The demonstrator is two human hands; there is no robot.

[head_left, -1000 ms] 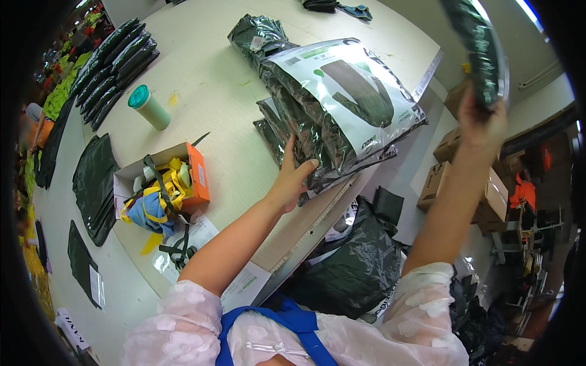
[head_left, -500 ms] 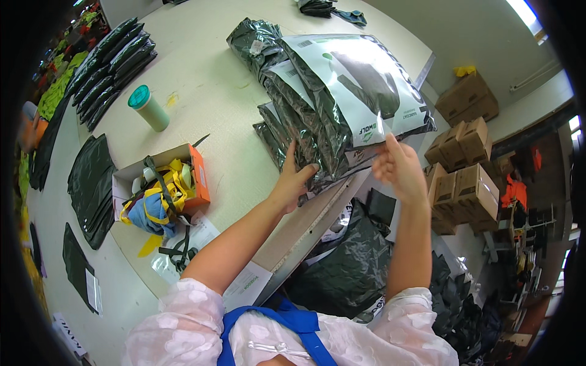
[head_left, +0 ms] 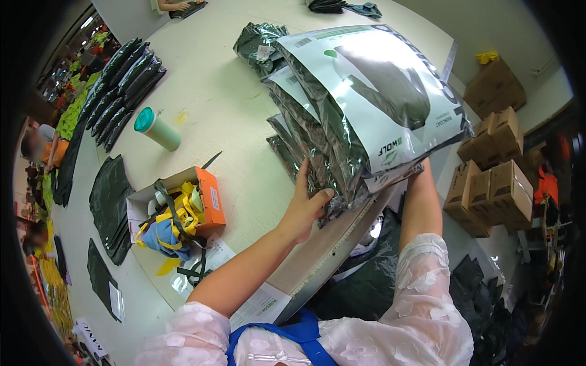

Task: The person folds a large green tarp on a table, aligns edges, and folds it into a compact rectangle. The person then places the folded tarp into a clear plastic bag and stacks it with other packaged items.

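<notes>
A leaning stack of clear-bagged dark garments [head_left: 317,143] lies at the table's near right edge. The top bag [head_left: 390,67] carries a white printed sheet with a picture of a dark garment. My left hand [head_left: 308,204] grips the stack's left corner, thumb over the bag edges and index finger stretched up along them. Under the near right end of that top bag goes my right hand; only the wrist and forearm show, and its fingers are hidden. A dark crumpled bag with a white tag [head_left: 264,52] lies behind the stack.
To the left stand an orange-and-white box [head_left: 210,198] of straps and cloth and a green-lidded tumbler [head_left: 157,129]. Farther left are a bagged pile [head_left: 125,85] and flat dark pouches [head_left: 110,207]. Cartons [head_left: 497,189] stand at right. Another person's hands [head_left: 177,6] show at the far edge.
My right hand has gone from pinching the top bag's near corner to underneath it. The top bag's right side is lifted. A person's hands now show at the far edge.
</notes>
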